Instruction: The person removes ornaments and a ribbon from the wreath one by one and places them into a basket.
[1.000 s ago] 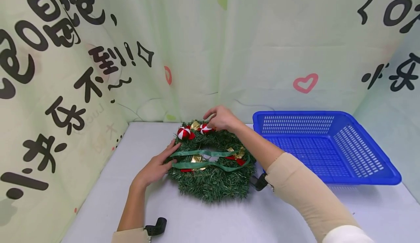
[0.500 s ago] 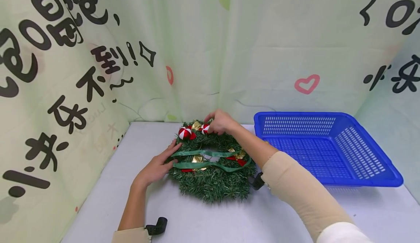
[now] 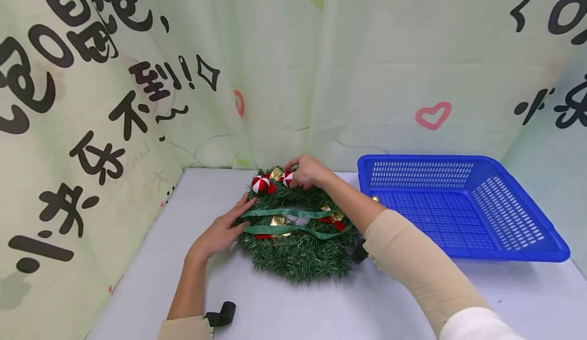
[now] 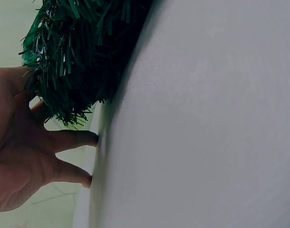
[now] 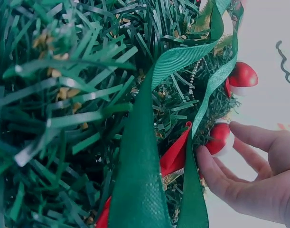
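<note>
A green Christmas wreath (image 3: 300, 261) lies flat on the table, with two green ribbon strands (image 3: 293, 229) across its middle and red and gold bows. At its far side, my right hand (image 3: 310, 172) pinches a red-and-white ball ornament (image 5: 219, 137) between thumb and fingers. A second red-and-white ball (image 3: 260, 184) sits left of it, with gold ribbon between them. My left hand (image 3: 224, 232) rests with spread fingers against the wreath's left edge. In the left wrist view, two fingertips (image 4: 90, 138) touch the tabletop beside the green bristles (image 4: 83, 61).
A blue plastic basket (image 3: 426, 223) stands to the right of the wreath, with a small gold item (image 3: 375, 198) at its left inner side, partly hidden by the right arm. A printed curtain (image 3: 367, 75) closes off the back and sides of the white table (image 3: 270, 309).
My right hand has come down slightly, and its fingers have closed around the right ball ornament. The left hand and wreath stay in place; the head view shifts slightly.
</note>
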`<state>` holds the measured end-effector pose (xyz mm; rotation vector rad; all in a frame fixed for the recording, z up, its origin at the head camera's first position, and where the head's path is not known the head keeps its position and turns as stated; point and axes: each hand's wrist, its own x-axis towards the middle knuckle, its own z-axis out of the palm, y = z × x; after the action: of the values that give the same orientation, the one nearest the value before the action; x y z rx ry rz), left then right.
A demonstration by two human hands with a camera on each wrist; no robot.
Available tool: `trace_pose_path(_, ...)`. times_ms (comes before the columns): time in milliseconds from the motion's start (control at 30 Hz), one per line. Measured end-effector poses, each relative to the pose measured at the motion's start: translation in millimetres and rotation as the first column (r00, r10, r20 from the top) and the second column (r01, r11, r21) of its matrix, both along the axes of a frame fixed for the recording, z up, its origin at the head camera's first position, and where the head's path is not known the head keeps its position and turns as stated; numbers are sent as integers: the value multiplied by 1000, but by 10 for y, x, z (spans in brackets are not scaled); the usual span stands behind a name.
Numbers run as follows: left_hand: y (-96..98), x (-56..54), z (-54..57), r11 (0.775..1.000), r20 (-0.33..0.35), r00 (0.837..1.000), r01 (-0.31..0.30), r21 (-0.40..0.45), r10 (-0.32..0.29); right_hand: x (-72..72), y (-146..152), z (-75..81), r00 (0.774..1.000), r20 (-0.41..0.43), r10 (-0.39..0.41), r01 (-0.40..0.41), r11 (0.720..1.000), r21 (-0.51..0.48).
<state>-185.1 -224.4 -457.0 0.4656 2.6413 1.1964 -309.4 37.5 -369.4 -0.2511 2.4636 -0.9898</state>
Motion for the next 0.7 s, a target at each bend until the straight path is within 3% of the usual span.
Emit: trace_pose_path(700,5,-23,3,1000,0,1000,-2,-7,2,-26,-56,-9,1000,-27,4,-5,1000,-19)
